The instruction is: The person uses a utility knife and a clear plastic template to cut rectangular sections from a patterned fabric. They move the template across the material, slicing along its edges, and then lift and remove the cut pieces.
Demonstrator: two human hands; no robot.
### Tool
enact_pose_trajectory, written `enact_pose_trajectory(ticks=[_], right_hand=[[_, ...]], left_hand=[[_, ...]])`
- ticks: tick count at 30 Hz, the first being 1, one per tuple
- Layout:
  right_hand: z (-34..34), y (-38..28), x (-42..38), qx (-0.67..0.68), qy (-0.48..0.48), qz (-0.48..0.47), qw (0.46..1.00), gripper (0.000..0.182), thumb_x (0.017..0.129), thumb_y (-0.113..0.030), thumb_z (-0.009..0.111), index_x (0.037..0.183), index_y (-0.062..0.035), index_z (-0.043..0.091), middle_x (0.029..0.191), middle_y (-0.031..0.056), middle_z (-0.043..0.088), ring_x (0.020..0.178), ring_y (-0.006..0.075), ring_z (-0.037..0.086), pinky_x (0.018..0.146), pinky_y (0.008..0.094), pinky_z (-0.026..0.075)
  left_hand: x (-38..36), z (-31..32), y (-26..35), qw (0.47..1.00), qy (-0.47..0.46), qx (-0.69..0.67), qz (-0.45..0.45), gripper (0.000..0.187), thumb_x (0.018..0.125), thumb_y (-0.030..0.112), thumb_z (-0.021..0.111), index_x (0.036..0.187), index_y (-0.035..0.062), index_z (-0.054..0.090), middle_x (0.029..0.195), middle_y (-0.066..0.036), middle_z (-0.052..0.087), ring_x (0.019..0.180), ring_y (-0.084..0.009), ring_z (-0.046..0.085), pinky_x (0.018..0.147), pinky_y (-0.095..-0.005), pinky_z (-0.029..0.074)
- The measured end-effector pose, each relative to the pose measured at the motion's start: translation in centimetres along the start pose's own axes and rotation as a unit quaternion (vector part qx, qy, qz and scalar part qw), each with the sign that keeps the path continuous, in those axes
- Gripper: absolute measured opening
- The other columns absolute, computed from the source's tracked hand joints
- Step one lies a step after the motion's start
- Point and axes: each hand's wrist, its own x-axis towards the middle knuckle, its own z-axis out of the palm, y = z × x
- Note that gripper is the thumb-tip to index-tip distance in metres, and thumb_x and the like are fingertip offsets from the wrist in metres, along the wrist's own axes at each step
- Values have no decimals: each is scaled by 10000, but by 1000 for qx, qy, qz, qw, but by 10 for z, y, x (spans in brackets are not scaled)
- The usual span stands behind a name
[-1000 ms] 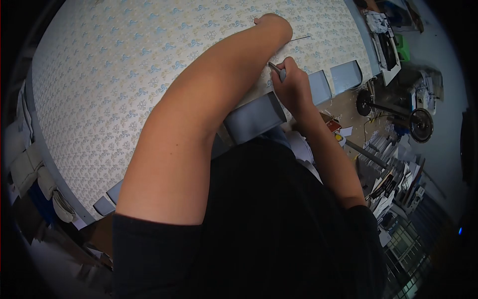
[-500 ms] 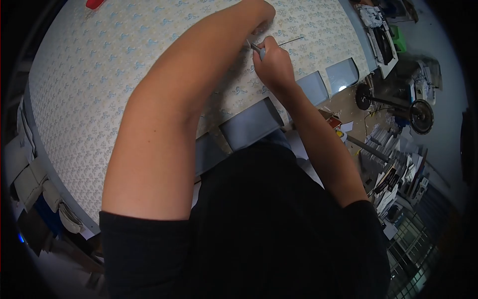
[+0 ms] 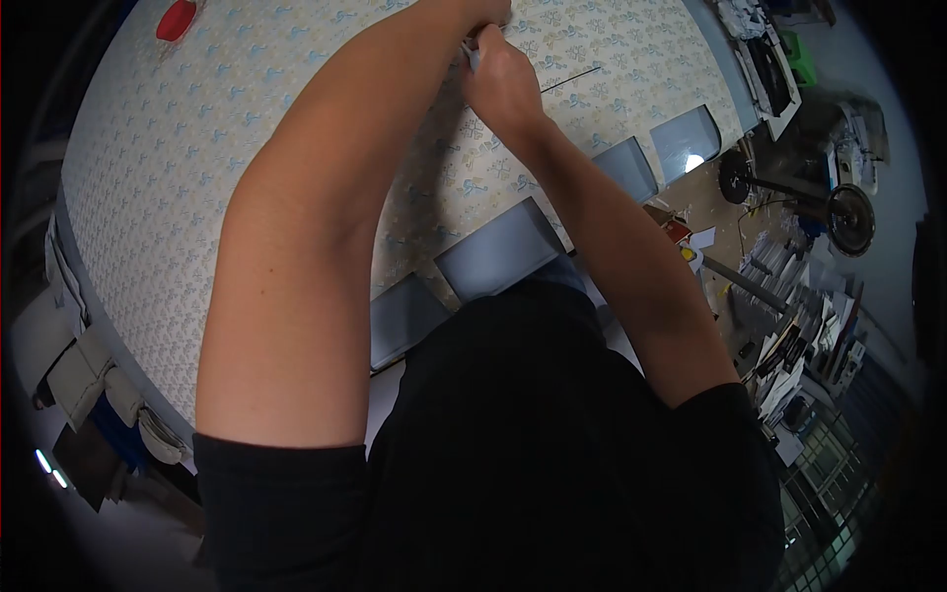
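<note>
My right hand (image 3: 501, 84) is closed around a grey-handled knife (image 3: 473, 57), of which only a small part shows beside the fingers. It is above a large pale sheet with a small blue and tan pattern (image 3: 286, 89). A thin dark line, like a slit (image 3: 572, 79), runs across the sheet to the right of this hand. My left hand (image 3: 489, 12) reaches to the top edge of the view, close beside my right hand. Its fingers are mostly hidden, so their grip does not show.
Several grey panels (image 3: 501, 249) line the near edge of the table. A red object (image 3: 177, 20) lies on the sheet at upper left. Beyond the right edge are a dark round wheel (image 3: 850, 219), a green stool-like item (image 3: 800, 57) and stacked papers (image 3: 774, 271).
Both hands have moved up and left, away from my body, the knife going along in my right hand. More of the dark line shows to the right of that hand.
</note>
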Motion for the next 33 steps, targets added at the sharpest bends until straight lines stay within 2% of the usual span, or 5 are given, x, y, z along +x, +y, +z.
enact_pose_trajectory(ticks=[9, 11, 18, 26, 33], right_hand=[[-45, 29, -62, 183, 2, 50, 982, 255, 955, -206, 738, 1106, -36, 622, 960, 181, 742, 896, 369, 739, 799, 420, 576], [-53, 57, -86, 174, 65, 14, 983, 223, 977, -156, 729, 1141, -19, 665, 964, 114, 762, 931, 150, 725, 836, 290, 550], [-99, 109, -80, 151, 88, 42, 984, 271, 983, -193, 715, 1216, -63, 670, 990, 135, 772, 915, 235, 757, 814, 312, 565], [-76, 71, -66, 243, -137, -19, 960, 324, 1010, -59, 615, 1331, -49, 570, 1250, 114, 738, 1098, 199, 731, 909, 294, 564], [-76, 75, -98, 264, -301, -67, 914, 311, 1015, -63, 617, 1323, -70, 579, 1255, 116, 730, 1009, 210, 769, 805, 293, 601]], left_hand=[[-34, -11, -28, 983, 94, -157, -11, 453, 752, 363, 894, 934, 56, 615, 922, -138, 708, 861, -305, 667, 758, -413, 510], [-53, 7, -27, 981, 139, -129, -30, 464, 782, 408, 870, 983, 66, 630, 960, -126, 722, 920, -309, 686, 776, -418, 526], [-151, 52, -28, 962, 214, -100, -135, 451, 822, 431, 837, 1020, 73, 646, 996, -119, 708, 962, -331, 677, 781, -433, 528], [-245, 104, -35, 864, 319, -246, -300, 365, 890, 218, 797, 1224, 123, 684, 1046, -116, 667, 867, -286, 652, 815, -384, 536], [-238, 170, 77, 794, 457, -156, -369, 656, 892, 384, 769, 1457, 112, 576, 1456, -293, 454, 1395, -460, 373, 1136, -542, 342]])
